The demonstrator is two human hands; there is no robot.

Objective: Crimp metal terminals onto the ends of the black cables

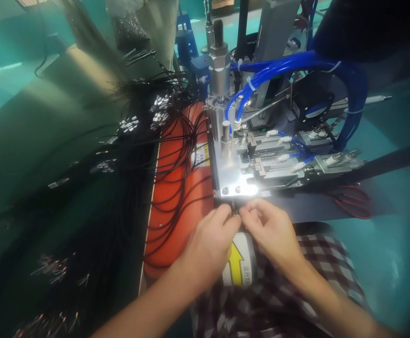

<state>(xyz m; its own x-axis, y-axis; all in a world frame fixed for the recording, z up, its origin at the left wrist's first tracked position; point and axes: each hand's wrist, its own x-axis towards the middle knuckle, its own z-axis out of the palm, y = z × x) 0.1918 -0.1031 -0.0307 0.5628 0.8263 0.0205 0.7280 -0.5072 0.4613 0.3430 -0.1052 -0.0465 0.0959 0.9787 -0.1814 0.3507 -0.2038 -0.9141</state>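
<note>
My left hand [210, 241] and my right hand [270, 230] meet at the front edge of a shiny metal fixture plate [231, 171]. Both have fingers pinched together on a small dark part [235, 213] between them, too small to name; it looks like the end of a thin black cable. A pneumatic press cylinder [219, 70] stands upright at the plate's back. Clamp blocks with white fittings [278, 155] lie to the right of the plate.
Loops of thin black cables [176, 164] lie over an orange machine cover [181, 188] and spill left across a table. Blue air hoses [296, 63] arch above the fixture. Red-handled snips [352, 202] lie to the right. A yellow arrow label [238, 263] sits below my hands.
</note>
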